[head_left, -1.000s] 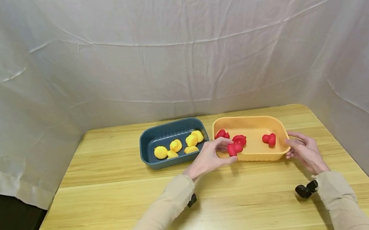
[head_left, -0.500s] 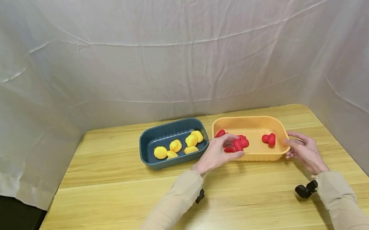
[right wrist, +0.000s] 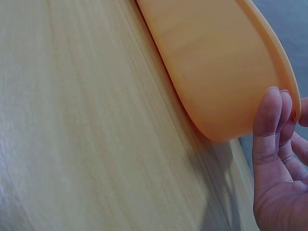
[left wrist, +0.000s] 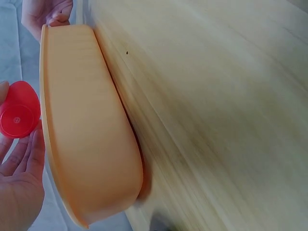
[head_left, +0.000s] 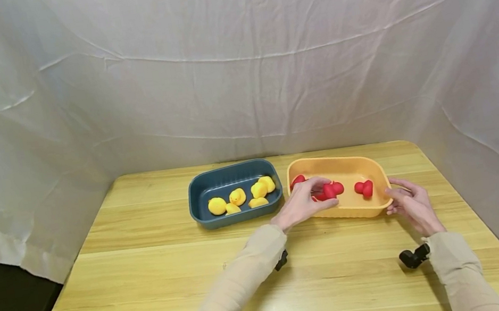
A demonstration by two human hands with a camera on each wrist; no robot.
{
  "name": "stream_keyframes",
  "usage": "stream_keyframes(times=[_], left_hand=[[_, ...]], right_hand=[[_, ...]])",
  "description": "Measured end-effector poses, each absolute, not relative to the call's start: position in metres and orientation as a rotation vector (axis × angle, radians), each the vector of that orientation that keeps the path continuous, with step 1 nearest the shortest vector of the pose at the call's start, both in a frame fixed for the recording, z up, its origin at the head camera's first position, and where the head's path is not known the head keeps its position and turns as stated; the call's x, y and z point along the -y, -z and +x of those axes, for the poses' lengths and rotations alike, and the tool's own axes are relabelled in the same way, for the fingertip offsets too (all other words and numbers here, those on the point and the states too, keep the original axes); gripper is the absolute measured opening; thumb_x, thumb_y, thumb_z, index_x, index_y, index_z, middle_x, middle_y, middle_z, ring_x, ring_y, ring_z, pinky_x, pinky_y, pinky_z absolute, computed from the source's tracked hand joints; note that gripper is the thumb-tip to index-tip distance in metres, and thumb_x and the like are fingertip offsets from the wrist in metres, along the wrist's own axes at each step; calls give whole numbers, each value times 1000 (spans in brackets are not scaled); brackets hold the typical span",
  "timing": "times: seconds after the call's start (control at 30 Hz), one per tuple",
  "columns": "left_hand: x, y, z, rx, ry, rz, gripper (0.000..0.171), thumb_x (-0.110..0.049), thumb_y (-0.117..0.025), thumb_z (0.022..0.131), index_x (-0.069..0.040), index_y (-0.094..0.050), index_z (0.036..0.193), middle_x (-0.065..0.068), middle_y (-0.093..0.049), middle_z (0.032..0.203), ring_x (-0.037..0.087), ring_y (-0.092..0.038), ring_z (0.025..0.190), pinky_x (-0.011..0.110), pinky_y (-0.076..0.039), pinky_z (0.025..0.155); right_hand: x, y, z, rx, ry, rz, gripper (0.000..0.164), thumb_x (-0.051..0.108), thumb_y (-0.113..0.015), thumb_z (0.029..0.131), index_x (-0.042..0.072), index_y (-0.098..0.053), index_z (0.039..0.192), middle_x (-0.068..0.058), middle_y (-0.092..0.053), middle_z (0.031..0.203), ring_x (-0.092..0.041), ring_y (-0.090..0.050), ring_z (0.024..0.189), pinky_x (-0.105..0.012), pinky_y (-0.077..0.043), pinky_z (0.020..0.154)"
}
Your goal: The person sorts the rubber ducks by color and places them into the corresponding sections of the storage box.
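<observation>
My left hand point(head_left: 301, 204) pinches a red toy duck point(head_left: 330, 190) between thumb and fingers, over the front left part of the orange bin point(head_left: 350, 211). In the left wrist view that duck point(left wrist: 17, 113) shows its round flat base, above the level of the bin's rim. Other red ducks lie in the bin, one of them point(head_left: 367, 189) toward the right end; some are partly behind my left hand. At the bin's right end my right hand point(head_left: 416, 208) grips the rim, with fingers point(right wrist: 267, 113) against the outer wall and the thumb over the edge.
To the left, close beside the orange bin, stands a dark blue bin point(head_left: 240, 220) holding several yellow toy ducks point(head_left: 237, 197). Both bins sit toward the back of a wooden table point(head_left: 151, 277). White cloth point(head_left: 237, 71) hangs behind and at the sides.
My left hand has moved rightward with the red duck, from the orange bin's front left edge to farther over the bin. My right hand and both bins have stayed in place.
</observation>
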State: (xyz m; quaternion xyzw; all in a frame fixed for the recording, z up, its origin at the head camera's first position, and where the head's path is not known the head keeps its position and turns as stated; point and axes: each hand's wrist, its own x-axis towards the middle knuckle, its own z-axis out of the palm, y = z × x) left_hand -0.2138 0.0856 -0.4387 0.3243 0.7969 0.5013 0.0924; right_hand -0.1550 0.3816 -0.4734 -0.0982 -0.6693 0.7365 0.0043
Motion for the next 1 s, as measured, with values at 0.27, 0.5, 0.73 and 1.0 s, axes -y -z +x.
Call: stream_keyframes(times=[0.27,0.5,0.73,1.0], left_hand=[[-98,440,-216,-2427,-1443,928,47,-27,-79,88,-12,-63,130,3,-71,118,15,-67,108,35,-58,101],[-102,441,-216,-2458,-1411,912,51,-31,-79,88,-12,-61,132,3,-71,122,10,-66,109,21,-55,99],[-91,440,-215,-2376,-1490,870,62,-34,-78,88,-10,-56,141,11,-64,139,24,-62,127,33,-52,111],[-22,436,-216,-2478,-1587,850,59,-28,-79,89,-6,-57,139,13,-62,140,32,-60,129,41,-50,113]], right_hand=[[-382,473,-155,2092,-2312,-302,38,8,-63,99,6,-50,135,5,-72,77,-8,-64,57,-21,-59,54],[-384,473,-156,2100,-2315,-313,31,9,-63,99,17,-54,127,6,-72,79,-8,-65,58,-21,-59,55],[-384,473,-158,2112,-2309,-308,31,10,-62,99,16,-53,128,7,-72,79,-8,-65,58,-21,-59,55],[-384,471,-158,2190,-2184,-326,34,11,-66,97,19,-56,128,10,-66,79,-7,-60,57,-21,-56,51]])
